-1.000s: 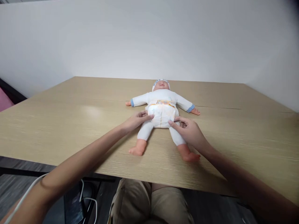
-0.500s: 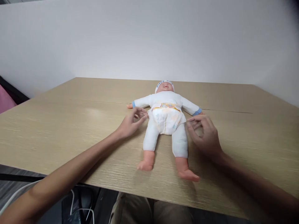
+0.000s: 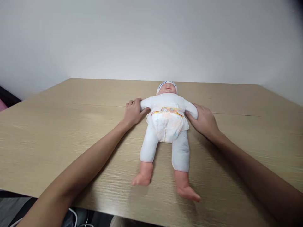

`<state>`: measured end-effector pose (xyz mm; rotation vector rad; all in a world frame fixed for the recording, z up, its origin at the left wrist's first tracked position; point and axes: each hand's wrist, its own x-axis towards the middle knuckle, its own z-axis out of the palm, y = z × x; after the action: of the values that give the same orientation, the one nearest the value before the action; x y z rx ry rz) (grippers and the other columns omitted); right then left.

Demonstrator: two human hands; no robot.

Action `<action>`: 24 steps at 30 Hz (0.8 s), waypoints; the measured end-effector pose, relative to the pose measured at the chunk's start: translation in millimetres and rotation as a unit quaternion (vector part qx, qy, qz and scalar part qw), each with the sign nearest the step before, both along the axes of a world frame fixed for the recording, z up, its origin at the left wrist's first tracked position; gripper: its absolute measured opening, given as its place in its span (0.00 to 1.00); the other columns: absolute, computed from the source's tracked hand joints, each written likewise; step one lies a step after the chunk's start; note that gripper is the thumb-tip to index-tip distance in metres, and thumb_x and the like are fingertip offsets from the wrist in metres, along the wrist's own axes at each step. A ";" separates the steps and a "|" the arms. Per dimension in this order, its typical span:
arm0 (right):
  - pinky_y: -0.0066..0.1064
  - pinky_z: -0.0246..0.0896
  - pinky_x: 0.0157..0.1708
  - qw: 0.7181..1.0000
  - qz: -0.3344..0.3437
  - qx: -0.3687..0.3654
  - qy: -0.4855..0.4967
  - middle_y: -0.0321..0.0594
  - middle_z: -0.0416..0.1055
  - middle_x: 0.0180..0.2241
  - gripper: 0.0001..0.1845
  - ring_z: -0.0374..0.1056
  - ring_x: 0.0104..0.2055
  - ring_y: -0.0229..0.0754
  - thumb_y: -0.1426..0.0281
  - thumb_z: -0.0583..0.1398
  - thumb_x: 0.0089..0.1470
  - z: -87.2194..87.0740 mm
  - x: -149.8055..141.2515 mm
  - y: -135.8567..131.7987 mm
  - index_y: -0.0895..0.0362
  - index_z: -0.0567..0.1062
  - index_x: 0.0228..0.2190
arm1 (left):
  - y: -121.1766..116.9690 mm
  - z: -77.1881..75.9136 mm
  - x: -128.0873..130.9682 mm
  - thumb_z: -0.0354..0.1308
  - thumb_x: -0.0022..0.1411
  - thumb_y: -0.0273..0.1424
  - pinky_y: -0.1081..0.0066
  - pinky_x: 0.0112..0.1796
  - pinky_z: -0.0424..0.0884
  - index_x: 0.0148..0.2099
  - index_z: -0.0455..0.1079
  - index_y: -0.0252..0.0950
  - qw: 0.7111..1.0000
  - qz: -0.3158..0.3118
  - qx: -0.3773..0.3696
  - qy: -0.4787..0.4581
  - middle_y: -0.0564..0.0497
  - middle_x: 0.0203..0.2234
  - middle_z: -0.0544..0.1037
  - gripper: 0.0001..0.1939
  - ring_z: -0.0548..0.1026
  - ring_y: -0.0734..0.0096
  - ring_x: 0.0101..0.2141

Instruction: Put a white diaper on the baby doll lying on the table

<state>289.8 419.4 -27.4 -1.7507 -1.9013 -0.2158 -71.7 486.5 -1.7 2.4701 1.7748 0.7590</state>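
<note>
A baby doll [image 3: 167, 100] in a white suit and a lettered white cap lies on its back, feet toward me. Round its hips is a white diaper [image 3: 167, 126] with an orange patterned waistband. My left hand [image 3: 133, 112] is closed around the doll's arm on the left, its thumb along the near side. On the right, my right hand [image 3: 204, 119] grips the other arm, the thumb under the sleeve near the diaper's edge. Both of the doll's hands are hidden by mine. Its bare feet point outward.
The wooden table [image 3: 71, 132] has a thin seam running across it. Behind it stands a plain pale wall [image 3: 142, 37]. White cables [image 3: 74, 216] hang below the near edge at the left, and something dark and pink sits beyond the left edge.
Both hands have moved up from beside the diaper and closed on the doll's arms. The doll appears slightly nearer, its feet lower in view.
</note>
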 end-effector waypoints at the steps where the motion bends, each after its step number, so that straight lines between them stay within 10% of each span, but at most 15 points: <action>1: 0.51 0.70 0.54 1.000 -0.003 -0.014 0.014 0.60 0.81 0.54 0.30 0.76 0.55 0.66 0.51 0.56 0.71 4.0 -3.3 -0.3 0.60 0.77 0.60 | -1.0 2.2 0.6 0.57 0.75 0.53 0.46 0.63 0.64 0.67 0.70 0.32 1.000 0.009 -0.011 0.000 0.34 0.60 0.80 0.33 0.71 0.38 0.61; 9: 0.42 0.72 0.48 0.969 -0.040 -0.162 0.184 0.55 0.85 0.52 0.22 0.80 0.53 0.62 0.55 0.60 0.67 48.8 -35.1 -18.2 0.56 0.83 0.52 | -45.3 46.5 19.6 0.64 0.66 0.52 0.61 0.42 0.72 0.53 0.71 0.36 0.974 0.050 -0.169 -0.141 0.40 0.49 0.85 0.26 0.82 0.49 0.46; 15: 0.45 0.78 0.48 0.938 0.090 -0.144 0.302 0.51 0.85 0.54 0.25 0.81 0.53 0.60 0.56 0.64 0.64 65.3 -19.2 -92.9 0.53 0.83 0.57 | -174.4 83.8 12.3 0.66 0.62 0.51 0.62 0.36 0.70 0.47 0.65 0.41 0.960 0.041 -0.160 -0.226 0.45 0.42 0.84 0.23 0.80 0.54 0.40; 20: 0.46 0.80 0.50 0.909 0.194 -0.182 0.322 0.47 0.82 0.59 0.30 0.80 0.56 0.61 0.58 0.67 0.61 75.2 -14.2 -207.0 0.48 0.79 0.63 | -341.1 36.9 -11.7 0.64 0.61 0.47 0.54 0.38 0.78 0.59 0.69 0.47 0.940 -0.024 -0.247 -0.235 0.47 0.43 0.84 0.26 0.81 0.51 0.38; 24: 0.47 0.77 0.58 0.899 0.191 -0.268 0.288 0.45 0.79 0.63 0.30 0.77 0.61 0.61 0.61 0.66 0.62 69.9 -22.8 -309.0 0.44 0.78 0.65 | -451.7 -11.9 -32.7 0.67 0.51 0.51 0.37 0.39 0.80 0.73 0.62 0.79 0.919 -0.073 -0.367 -0.127 0.53 0.54 0.84 0.47 0.80 0.25 0.56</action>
<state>267.0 110.4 42.6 -1.4559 -1.8753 0.9523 -104.4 34.8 -13.6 1.8699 1.4053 0.2928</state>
